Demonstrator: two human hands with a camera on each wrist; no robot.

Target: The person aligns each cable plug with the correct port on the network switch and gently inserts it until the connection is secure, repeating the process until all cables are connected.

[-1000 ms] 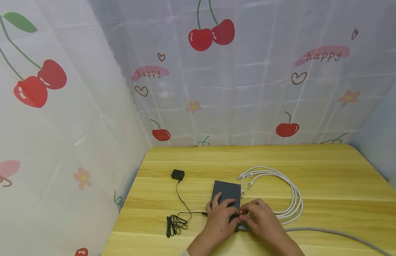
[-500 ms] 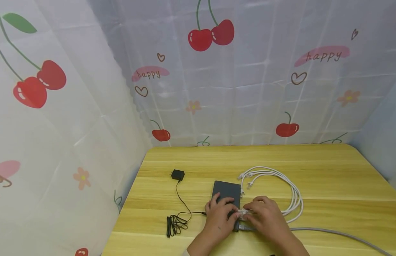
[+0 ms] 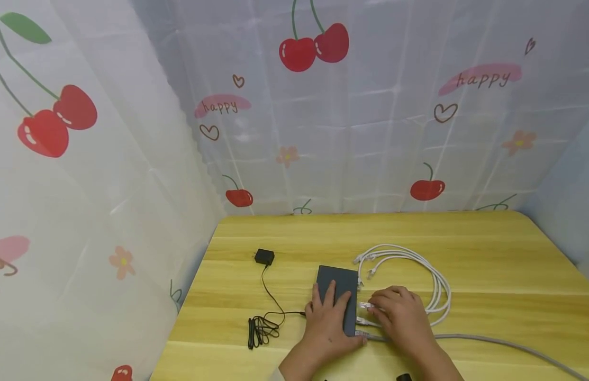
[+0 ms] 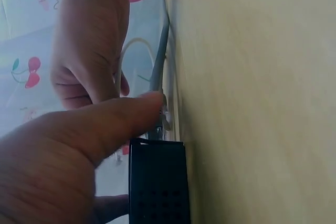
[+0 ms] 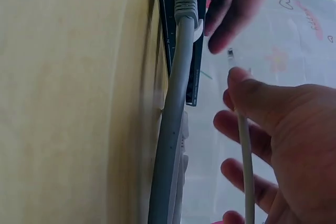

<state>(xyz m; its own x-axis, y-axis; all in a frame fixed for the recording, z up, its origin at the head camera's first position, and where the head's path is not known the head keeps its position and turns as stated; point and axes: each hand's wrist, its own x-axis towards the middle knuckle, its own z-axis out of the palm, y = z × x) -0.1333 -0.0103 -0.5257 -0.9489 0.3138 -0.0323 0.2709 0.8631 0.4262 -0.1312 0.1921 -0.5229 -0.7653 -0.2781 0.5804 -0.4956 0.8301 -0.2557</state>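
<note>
The left hand has just spread across the dark box on the counter, its grip holding nothing, uncovering a white connector at the box's 4 o'clock. At 3 o'clock, the right hand pinches a white cable, its plug apart from the box, so apparently unconnected.

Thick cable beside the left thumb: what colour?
Grey; the thick cable shows best in the right wrist view.

text: "happy" | on: pink patches, cherry-print sheet | dark box markings: illegible
</note>
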